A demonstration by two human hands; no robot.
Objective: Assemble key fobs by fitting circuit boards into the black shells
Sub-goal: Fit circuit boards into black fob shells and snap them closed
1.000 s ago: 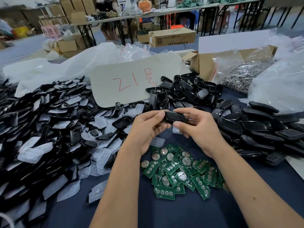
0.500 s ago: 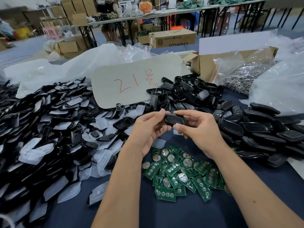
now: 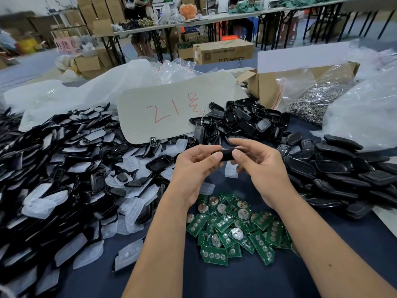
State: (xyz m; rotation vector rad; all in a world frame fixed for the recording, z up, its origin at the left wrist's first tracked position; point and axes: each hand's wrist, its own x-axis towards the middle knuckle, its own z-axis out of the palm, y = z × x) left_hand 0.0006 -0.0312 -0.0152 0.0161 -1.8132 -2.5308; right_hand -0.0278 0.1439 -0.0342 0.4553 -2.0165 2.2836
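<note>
- Since half a second ago the black shell (image 3: 226, 154) has turned: then its broad face showed toward the camera, now only a thin dark edge shows, and both hands sit a little wider apart around it.
- At 9 o'clock lies the large heap of black parts and white rubber pads (image 3: 64, 179), in the same place as before.
- The left hand (image 3: 193, 166) holds the shell's left end, its thumb tip pressed on the near edge and its fingers curled behind.
- The shell is held above the table (image 3: 236, 280), just past centre toward 12 o'clock; its long axis runs left to right, roughly level, from 9 to 3 o'clock. Which end is the front I cannot tell.
- The right hand (image 3: 257, 168) pinches the right end between thumb and forefinger, its other fingers loosely curled.
- Toward 6 o'clock, below both hands, lies the pile of green circuit boards (image 3: 234, 231).
- At 3 o'clock sits a stack of closed black fobs (image 3: 339, 168).
</note>
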